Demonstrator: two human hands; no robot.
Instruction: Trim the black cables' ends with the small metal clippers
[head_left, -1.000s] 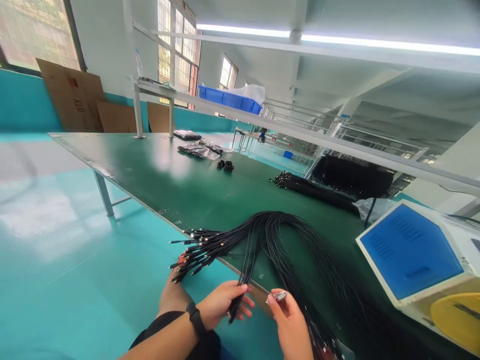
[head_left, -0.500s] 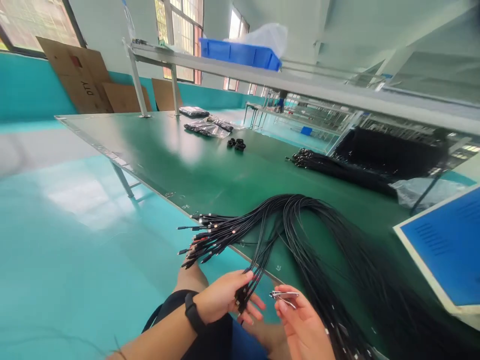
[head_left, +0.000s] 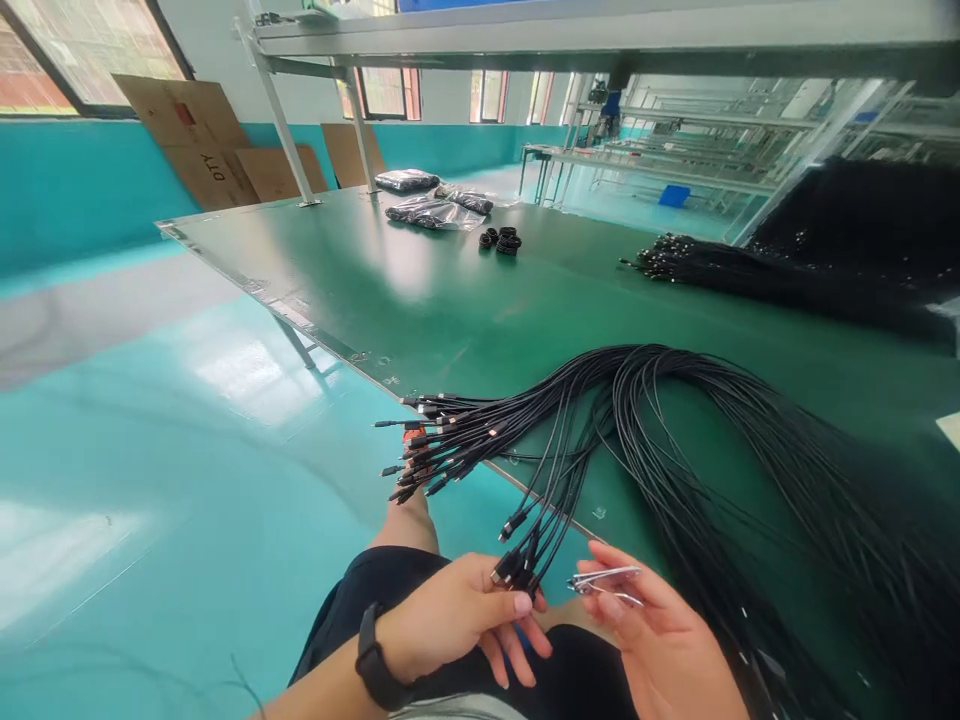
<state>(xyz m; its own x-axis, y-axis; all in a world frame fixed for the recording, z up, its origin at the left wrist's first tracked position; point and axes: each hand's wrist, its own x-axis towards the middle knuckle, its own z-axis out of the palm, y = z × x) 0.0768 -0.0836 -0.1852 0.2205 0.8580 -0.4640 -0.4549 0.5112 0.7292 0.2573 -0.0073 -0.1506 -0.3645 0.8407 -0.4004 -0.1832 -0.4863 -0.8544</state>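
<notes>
My left hand (head_left: 480, 615), with a black band on its wrist, is closed round the connector ends of several black cables (head_left: 559, 490) in front of the table edge. One connector sticks out above the others, near the thumb side. Just to the right, my right hand (head_left: 660, 640) grips a shiny metal nail clipper (head_left: 607, 580), its jaws pointing left toward the cable ends without touching them. A larger bundle of black cables (head_left: 540, 385) arches over the table, its connector ends hanging past the edge above my leg.
The green table (head_left: 450, 320) carries small black coils (head_left: 501, 240), plastic-bagged goods (head_left: 435, 210) and a thick cable bundle (head_left: 705, 262) at the right. A grey shelf (head_left: 525, 40) spans above it. Cardboard sheets (head_left: 202, 140) lean on the wall.
The view has tilted down and turned. My left thumb has shifted on the cable ends, and one connector now stands apart. My right hand still holds the nail clipper beside them.
</notes>
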